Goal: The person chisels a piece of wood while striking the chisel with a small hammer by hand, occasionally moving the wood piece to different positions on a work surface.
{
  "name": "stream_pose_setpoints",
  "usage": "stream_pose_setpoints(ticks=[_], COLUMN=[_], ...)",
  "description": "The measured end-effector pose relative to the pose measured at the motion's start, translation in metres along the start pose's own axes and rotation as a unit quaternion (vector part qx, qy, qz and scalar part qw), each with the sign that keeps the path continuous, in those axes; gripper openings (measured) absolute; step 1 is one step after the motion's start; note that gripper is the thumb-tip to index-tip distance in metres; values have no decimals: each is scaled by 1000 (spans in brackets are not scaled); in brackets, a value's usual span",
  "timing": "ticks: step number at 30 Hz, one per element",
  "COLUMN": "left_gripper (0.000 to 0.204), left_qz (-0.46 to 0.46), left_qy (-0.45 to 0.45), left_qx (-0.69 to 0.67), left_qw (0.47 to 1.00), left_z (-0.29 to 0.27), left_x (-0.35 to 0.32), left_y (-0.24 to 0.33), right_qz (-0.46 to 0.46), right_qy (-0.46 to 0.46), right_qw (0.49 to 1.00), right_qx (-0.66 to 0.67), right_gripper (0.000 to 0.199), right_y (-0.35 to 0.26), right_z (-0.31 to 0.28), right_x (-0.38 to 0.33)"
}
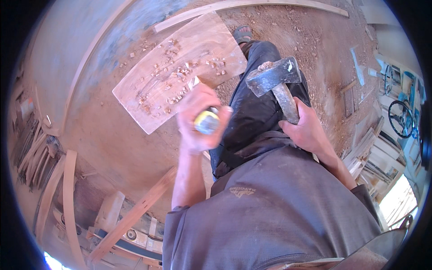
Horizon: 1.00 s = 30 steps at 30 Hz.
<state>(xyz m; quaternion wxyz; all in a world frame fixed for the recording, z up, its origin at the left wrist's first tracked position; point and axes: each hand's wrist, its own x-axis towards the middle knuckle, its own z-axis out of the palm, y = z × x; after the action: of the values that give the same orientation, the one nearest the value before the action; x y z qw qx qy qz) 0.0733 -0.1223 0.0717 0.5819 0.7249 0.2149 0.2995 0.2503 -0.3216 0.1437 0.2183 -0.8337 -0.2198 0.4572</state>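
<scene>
My left hand [198, 114], slightly blurred, is closed around a chisel [207, 122]; the yellow-edged butt of its handle faces up and its blade is hidden by the fist. Beneath and beyond that hand lies a wide wooden board [135, 119], with chips and small chopped blocks [182, 71] scattered over it. Over my right thigh, my right hand [307, 123] grips a hammer [274, 76] by its short wooden handle. The hammer's heavy, worn steel head points away from me, apart from the board and the chisel.
A long curved timber [252, 3] lies past the board's far end. Sawdust and chips cover the floor [324, 49]. Wood strips [69, 202] and a beam [135, 213] stand at the lower left. Handwheels [400, 119] on blue machinery and stacked planks [364, 150] are at the right.
</scene>
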Motion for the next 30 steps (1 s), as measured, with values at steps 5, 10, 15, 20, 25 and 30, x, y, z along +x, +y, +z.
stream_pose_setpoints(ticks=[5,10,15,20,25,30], left_gripper=[21,23,24,25,27,27], left_qz=[46,82,125,108,107,107], left_qy=[36,78,119,131,136,121], left_qx=[50,59,58,69,64,63], left_qw=[997,992,983,983,983,985], left_z=[26,28,33,31,28,27], left_x=[-4,-2,2,1,3,3], left_y=[-3,-1,-5,-9,-12,-13], right_qz=[-13,-18,38,36,42,20], right_qy=[8,14,-5,-5,1,20], right_qw=[1000,999,999,999,999,999], right_qx=[-8,-25,-26,-12,-19,-38], right_gripper=[42,42,42,40,39,38], right_y=[-4,-1,-16,-17,-20,-28], right_z=[3,6,6,9,12,14], right_x=[0,-3,-3,0,2,1])
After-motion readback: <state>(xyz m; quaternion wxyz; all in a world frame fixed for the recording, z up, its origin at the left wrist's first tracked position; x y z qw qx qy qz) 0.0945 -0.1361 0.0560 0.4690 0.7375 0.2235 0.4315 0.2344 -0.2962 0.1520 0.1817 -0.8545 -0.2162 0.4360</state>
